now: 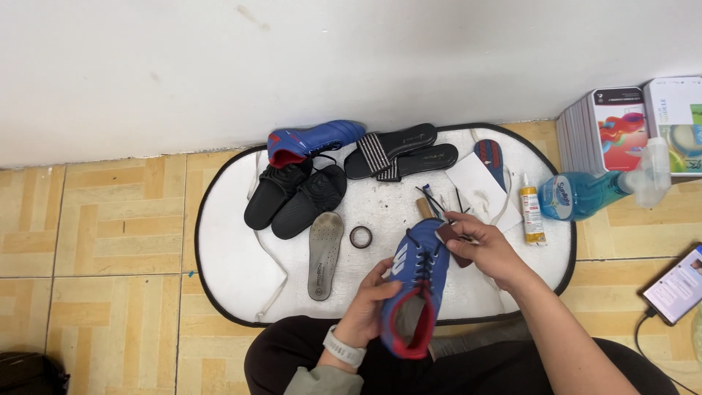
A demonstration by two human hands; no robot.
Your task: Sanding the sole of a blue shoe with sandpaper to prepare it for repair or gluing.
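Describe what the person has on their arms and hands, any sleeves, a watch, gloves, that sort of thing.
Both hands are bare, with no gloves. The left hand has a white, smooth-strapped band around the wrist, and below it is the pushed-up cuff of a grey-green sleeve. The right hand and its forearm are uncovered as far as the picture's edge, with no sleeve, watch or ring to be seen.

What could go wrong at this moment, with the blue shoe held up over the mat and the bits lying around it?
1. The left hand alone supports the blue shoe from the side; it might slip while the right hand works at the laces.
2. The right hand also seems to hold a brown piece, which could drop.
3. The glue tube and spray bottle lie near the right arm; a sweep could knock them.
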